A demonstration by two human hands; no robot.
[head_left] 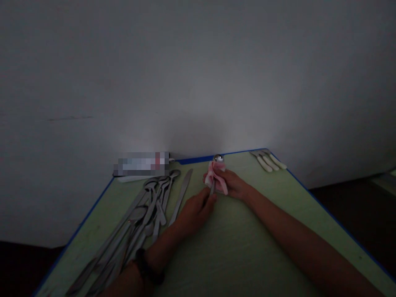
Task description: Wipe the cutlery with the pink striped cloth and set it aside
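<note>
Near the far middle of the table, a metal spoon is held upward, its shiny bowl pointing to the wall. My left hand is closed around the spoon's handle. Around the neck of the spoon, just below the bowl, my right hand grips a pink and white cloth. The cloth hides the middle of the spoon. Left of my left hand lies a table knife, close to a heap of metal cutlery with several spoons in it.
Several white-handled pieces of cutlery lie at the far right corner. A pixelated flat object rests at the far left corner. The pale green table has a blue edge and stands against a plain wall.
</note>
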